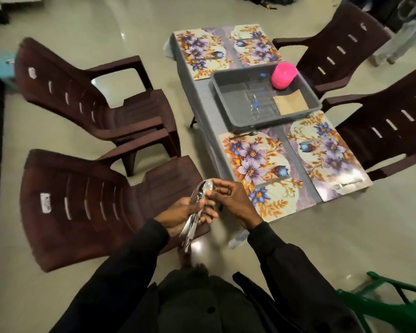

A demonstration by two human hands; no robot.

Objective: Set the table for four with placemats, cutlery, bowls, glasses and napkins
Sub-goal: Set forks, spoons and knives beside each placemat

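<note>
My left hand [183,213] grips a bundle of metal spoons [194,212] just off the near end of the small grey table [202,97]. My right hand [228,194] pinches the bowl of the top spoon [208,184]. Four floral placemats lie on the table, the nearest one [259,171] carrying a fork [244,135] and a knife [273,181]. The near right placemat [327,155] also has a fork [345,185]. A grey tub [228,102] in the middle holds stacked pink bowls [283,75], clear glasses [257,99] and brown napkins [291,103].
Brown plastic chairs stand around the table: two on the left [87,97] [82,207] and two on the right [341,49] [389,126]. A green plastic chair [392,301] is at the bottom right. The pale floor is shiny.
</note>
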